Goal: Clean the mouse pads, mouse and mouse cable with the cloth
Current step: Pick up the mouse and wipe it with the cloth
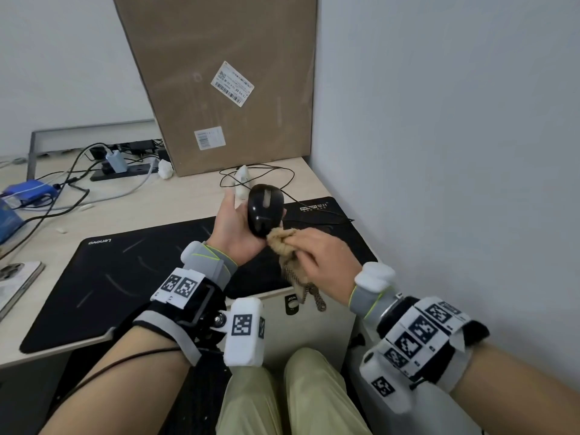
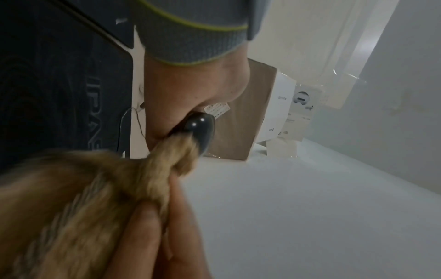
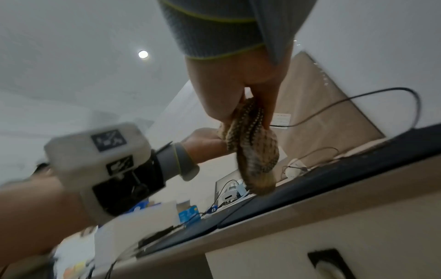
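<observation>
My left hand (image 1: 235,224) holds a glossy black mouse (image 1: 265,208) lifted above the desk, palm up, fingers wrapped behind it. My right hand (image 1: 317,255) grips a bunched tan cloth (image 1: 284,243) and presses it against the mouse's near end; the cloth's tail hangs below the hand. In the left wrist view the cloth (image 2: 95,188) meets the mouse (image 2: 200,130). The right wrist view shows the cloth (image 3: 253,151) dangling from my fingers. The mouse cable (image 1: 282,174) loops on the desk behind. A large black Lenovo mouse pad (image 1: 125,271) and a smaller black pad (image 1: 326,221) lie beneath.
A tall cardboard box (image 1: 226,83) leans on the wall at the back. Power strip, chargers and tangled cables (image 1: 94,171) crowd the back left, with a blue device (image 1: 31,189). A phone (image 1: 15,281) lies at the left edge. The wall (image 1: 439,152) closes the right side.
</observation>
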The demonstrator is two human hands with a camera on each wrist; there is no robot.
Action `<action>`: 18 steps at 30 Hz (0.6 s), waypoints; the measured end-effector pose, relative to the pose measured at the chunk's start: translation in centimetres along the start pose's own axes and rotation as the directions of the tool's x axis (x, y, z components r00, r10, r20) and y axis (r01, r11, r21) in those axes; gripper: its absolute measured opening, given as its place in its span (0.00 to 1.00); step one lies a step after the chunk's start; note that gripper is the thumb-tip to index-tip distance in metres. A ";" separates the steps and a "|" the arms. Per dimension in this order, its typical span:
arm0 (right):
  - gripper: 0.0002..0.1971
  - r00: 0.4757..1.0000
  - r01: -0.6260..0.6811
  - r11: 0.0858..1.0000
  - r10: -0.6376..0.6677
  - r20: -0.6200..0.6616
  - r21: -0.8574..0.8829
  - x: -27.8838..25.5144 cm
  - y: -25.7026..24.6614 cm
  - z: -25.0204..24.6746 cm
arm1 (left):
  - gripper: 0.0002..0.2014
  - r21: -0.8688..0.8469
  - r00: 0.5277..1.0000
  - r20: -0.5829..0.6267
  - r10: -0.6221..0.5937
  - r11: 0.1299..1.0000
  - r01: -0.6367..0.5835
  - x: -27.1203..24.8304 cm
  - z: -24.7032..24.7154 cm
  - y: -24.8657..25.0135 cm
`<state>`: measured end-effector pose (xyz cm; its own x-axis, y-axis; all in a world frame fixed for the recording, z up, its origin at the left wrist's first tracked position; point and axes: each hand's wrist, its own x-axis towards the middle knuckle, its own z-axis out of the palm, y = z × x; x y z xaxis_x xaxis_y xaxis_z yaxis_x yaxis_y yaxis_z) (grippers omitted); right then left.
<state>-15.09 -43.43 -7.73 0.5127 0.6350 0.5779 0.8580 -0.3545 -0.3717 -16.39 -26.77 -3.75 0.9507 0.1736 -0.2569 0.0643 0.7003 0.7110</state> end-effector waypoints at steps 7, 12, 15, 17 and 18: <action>0.17 0.863 -0.340 0.912 0.399 -0.309 0.230 4.7 0.3 -4.3 | 0.32 0.140 0.999 0.034 -0.041 0.990 0.036 -0.3 0.7 -0.2; 0.16 0.914 -0.402 0.915 0.399 -0.080 -0.030 8.0 0.3 -3.9 | 0.32 0.245 0.999 -0.003 -0.051 0.968 0.051 -0.5 1.7 -1.9; 0.17 0.904 -0.416 0.905 0.422 0.067 -0.088 7.4 0.0 -2.4 | 0.32 0.270 0.998 -0.057 0.009 0.963 0.007 -0.3 1.8 -2.4; 0.18 0.929 -0.357 0.933 0.360 0.088 -0.047 6.1 -0.5 -1.8 | 0.33 0.243 0.995 -0.100 0.022 0.970 0.003 0.0 1.2 -2.4; 0.18 0.941 -0.324 0.946 0.325 0.095 -0.026 5.3 -0.8 -1.6 | 0.34 0.224 0.993 -0.116 0.016 0.974 0.010 0.1 0.9 -2.3</action>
<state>-13.04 -40.92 -3.18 0.7584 0.5472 0.3540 0.6459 -0.5586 -0.5203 -16.21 -29.01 -4.85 0.9102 0.2638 -0.3194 0.1404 0.5289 0.8370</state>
